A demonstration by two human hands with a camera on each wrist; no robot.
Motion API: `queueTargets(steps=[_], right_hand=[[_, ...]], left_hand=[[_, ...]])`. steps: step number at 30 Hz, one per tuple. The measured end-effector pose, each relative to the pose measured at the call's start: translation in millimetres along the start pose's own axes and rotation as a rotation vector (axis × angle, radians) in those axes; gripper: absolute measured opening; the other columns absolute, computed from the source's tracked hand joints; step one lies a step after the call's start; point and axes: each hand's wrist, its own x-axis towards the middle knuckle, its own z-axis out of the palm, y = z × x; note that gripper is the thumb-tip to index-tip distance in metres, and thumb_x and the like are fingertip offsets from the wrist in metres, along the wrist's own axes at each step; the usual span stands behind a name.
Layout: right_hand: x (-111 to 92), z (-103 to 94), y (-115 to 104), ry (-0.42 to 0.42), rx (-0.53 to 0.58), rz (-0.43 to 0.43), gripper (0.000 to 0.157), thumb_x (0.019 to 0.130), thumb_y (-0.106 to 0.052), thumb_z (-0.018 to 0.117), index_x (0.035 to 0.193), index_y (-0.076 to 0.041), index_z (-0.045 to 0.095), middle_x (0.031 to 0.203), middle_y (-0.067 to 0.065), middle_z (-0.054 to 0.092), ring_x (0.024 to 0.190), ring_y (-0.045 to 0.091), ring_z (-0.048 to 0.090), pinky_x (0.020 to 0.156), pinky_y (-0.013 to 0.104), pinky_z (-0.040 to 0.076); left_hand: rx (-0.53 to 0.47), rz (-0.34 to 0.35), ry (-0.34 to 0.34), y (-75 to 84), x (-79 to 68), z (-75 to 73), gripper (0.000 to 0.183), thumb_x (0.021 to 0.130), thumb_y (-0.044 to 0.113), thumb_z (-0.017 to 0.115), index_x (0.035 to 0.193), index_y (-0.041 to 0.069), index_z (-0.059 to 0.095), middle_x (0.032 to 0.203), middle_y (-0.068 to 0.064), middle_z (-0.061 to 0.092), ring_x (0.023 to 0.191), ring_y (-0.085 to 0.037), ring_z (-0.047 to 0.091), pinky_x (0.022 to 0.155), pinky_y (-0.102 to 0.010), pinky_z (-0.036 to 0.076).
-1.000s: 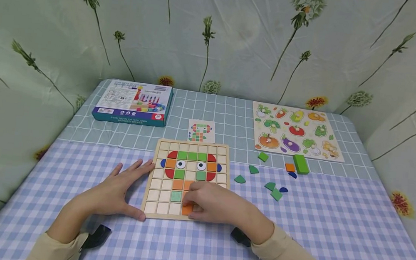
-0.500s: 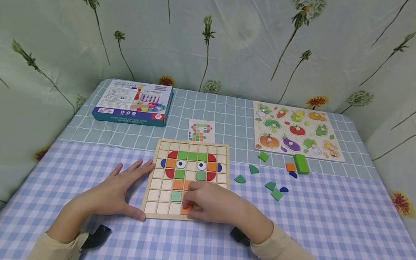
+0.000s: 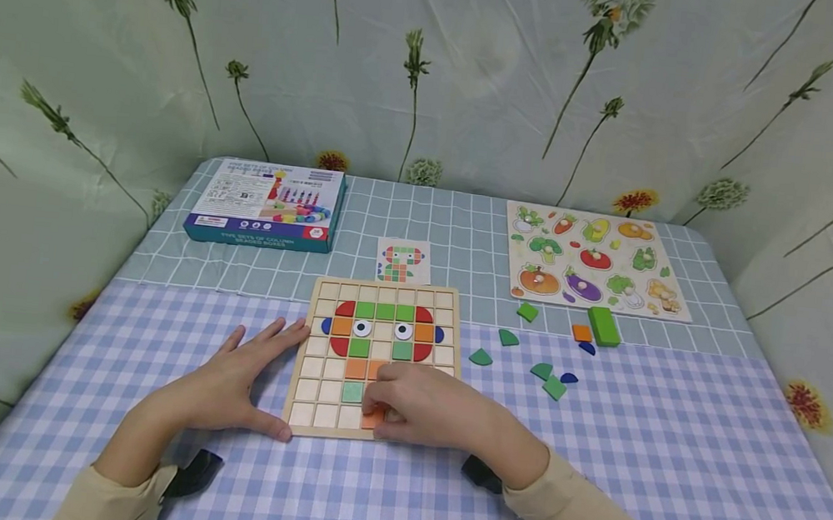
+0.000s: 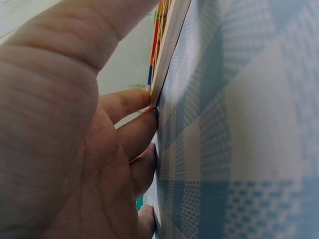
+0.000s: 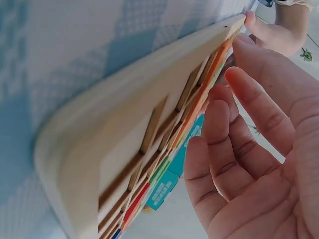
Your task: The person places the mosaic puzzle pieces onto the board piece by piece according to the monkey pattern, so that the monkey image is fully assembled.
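Observation:
A wooden grid board [image 3: 328, 433] lies on the checked cloth, holding coloured tiles laid out as a face with two eye pieces. My left hand [image 3: 235, 381] rests spread at its left side, thumb near the lower corner and fingertips at the edge. In the left wrist view, fingertips meet the board's side [image 4: 167, 55]. My right hand [image 3: 436, 408] reaches over the lower right cells with bent fingers. Its thumb and forefinger are on an orange square tile [image 3: 372, 421] in the bottom row, partly covered. A pale green tile [image 3: 353, 392] sits up and left of it.
Loose green quarter-circles [image 3: 481, 357], a green square [image 3: 554, 388], blue half-circles [image 3: 569, 378], an orange square [image 3: 581, 334] and a green block [image 3: 603, 327] lie right. Behind are a pattern card [image 3: 403, 261], a box [image 3: 265, 205] and a vegetable puzzle [image 3: 597, 265].
Both hands stay nearly in place. The right fingers have shifted slightly at the orange tile, which lies in the bottom row throughout.

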Motion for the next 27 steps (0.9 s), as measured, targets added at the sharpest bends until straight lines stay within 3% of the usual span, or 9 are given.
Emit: queueTargets(steps=[11,20,27], right_hand=[[-28,-12.8,23,0.059,0.084,0.109,0.014,0.098,-0.021,0.078,0.111,-0.016,0.079,0.101,-0.005,0.070,0.081,0.004,0.054,0.076,0.020,0.051],[-77,-34.0,57,0.138,0.101,0.347,0.024,0.096,-0.023,0.082,0.119,-0.015,0.078,0.106,-0.005,0.072,0.092,0.010,0.064,0.084,0.029,0.059],[-121,-49.0,81,0.239,0.104,0.479,0.029,0.094,-0.020,0.084,0.120,-0.010,0.076,0.102,-0.001,0.073,0.094,0.016,0.066,0.083,0.040,0.061]], left_hand=[[-0.003,0.000,-0.002,1.0,-0.2,-0.4,0.136,0.061,0.069,0.096,0.171,0.024,0.028,0.181,-0.007,0.023,0.167,-0.046,0.012,0.126,-0.080,-0.004],[0.000,-0.001,-0.002,-0.3,0.4,0.5,0.137,0.061,0.070,0.095,0.171,0.025,0.028,0.181,-0.008,0.024,0.167,-0.046,0.012,0.126,-0.080,-0.003],[0.003,-0.009,-0.006,0.0,1.1,0.3,0.137,0.062,0.070,0.095,0.171,0.026,0.027,0.181,-0.008,0.024,0.167,-0.046,0.012,0.127,-0.080,-0.004]])
